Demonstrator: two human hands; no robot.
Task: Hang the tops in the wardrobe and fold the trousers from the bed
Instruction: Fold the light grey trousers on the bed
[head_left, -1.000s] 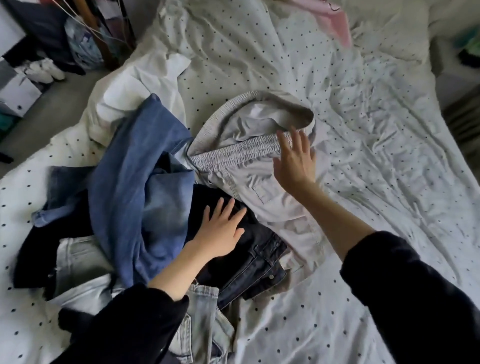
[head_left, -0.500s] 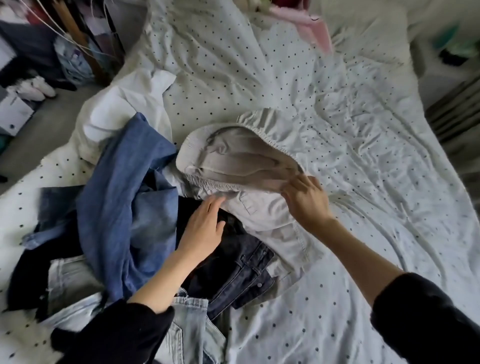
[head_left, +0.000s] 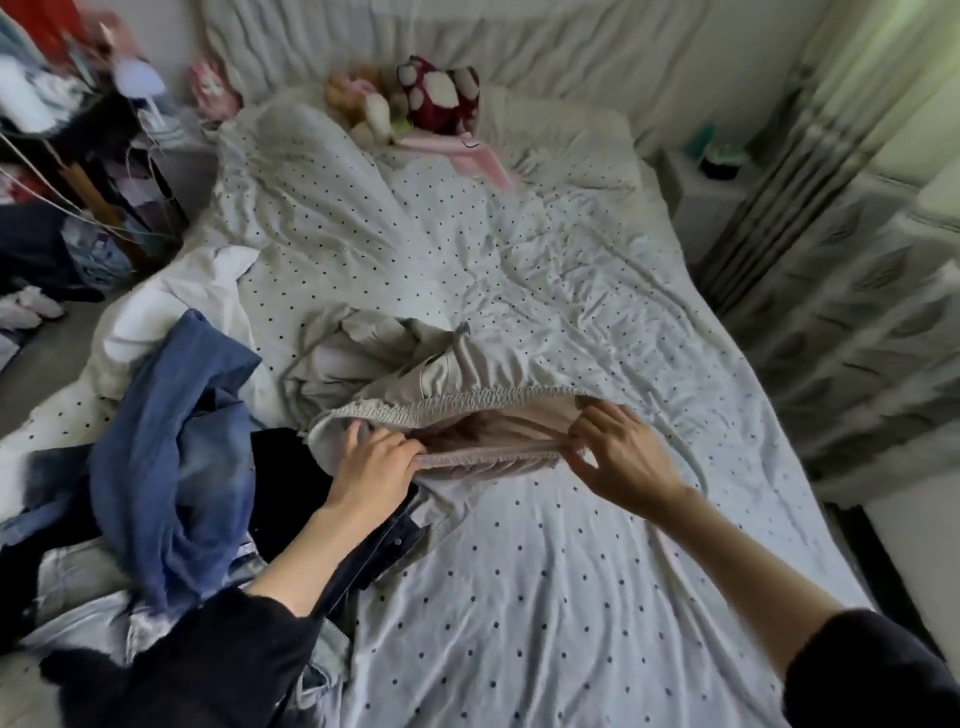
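Trousers (head_left: 415, 374) in beige are held mid-bed by the elastic waistband, pinched at one end by the left hand (head_left: 376, 467) and at the other by the right hand (head_left: 615, 457). The waistband is best drawn taut and level, so the bunched legs can be shaken straight before folding.
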